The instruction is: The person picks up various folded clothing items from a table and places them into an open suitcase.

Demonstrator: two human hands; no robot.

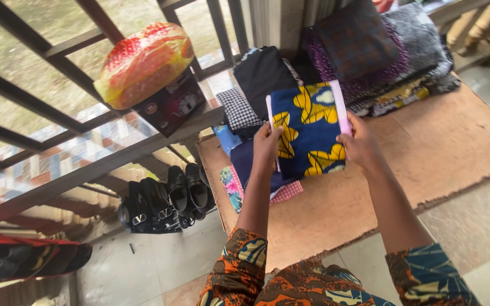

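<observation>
My left hand (267,143) and right hand (359,141) each pinch a side edge of a folded blue cloth with yellow flowers (308,131), held above the brown mat (455,141). At twelve o'clock sit stacked folded fabrics (370,51); at seven o'clock from the cloth, black shoes (168,198) line the floor by the railing (58,170).
</observation>
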